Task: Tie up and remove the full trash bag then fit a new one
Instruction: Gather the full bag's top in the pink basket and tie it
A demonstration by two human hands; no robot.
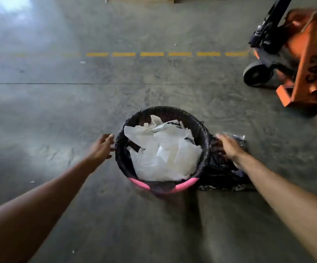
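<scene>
A pink round bin (184, 184) stands on the concrete floor, lined with a black trash bag (199, 128) folded over its rim. The bag is heaped with crumpled white plastic and paper (163, 154). My left hand (101, 147) hovers open just left of the bag's rim, fingers spread, almost touching it. My right hand (228, 146) reaches over the right side of the bin, open, blurred by motion. Under it on the floor lies a flat black spare bag (224, 175), touching the bin's right side.
An orange pallet jack (304, 67) with a black wheel and handle stands at the far right, with a cardboard load beside it. A dashed yellow line (152, 54) crosses the floor beyond the bin. Small white scraps dot the floor at left.
</scene>
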